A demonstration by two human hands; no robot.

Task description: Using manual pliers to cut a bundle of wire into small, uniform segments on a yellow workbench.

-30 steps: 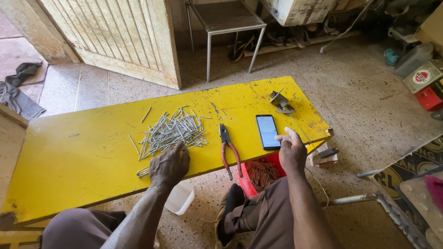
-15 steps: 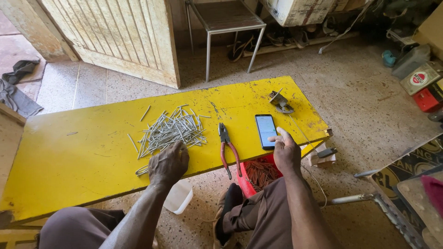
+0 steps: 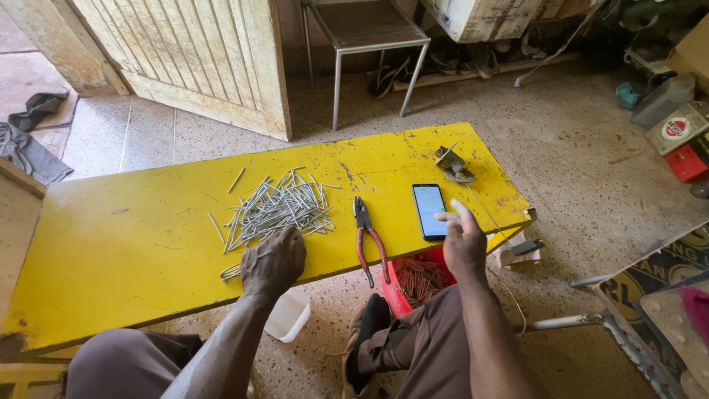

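A yellow board lies across in front of me as a work surface. My left hand rests knuckles-up at the near edge of a pile of several short grey metal pins, fingers curled over a few of them. My right hand hovers with fingers apart just right of a smartphone with a lit screen, and holds nothing. Red-handled pliers lie between the two hands. A small metal bracket sits at the board's far right.
A red tub of rusty wire pieces stands under the board by my knees, next to a white container. Behind are a wooden door, a metal stool, boxes and tins at right, cloth on the floor at left.
My right hand has shifted slightly left along the board's near edge, closer to the phone. My left hand stays on the pins.
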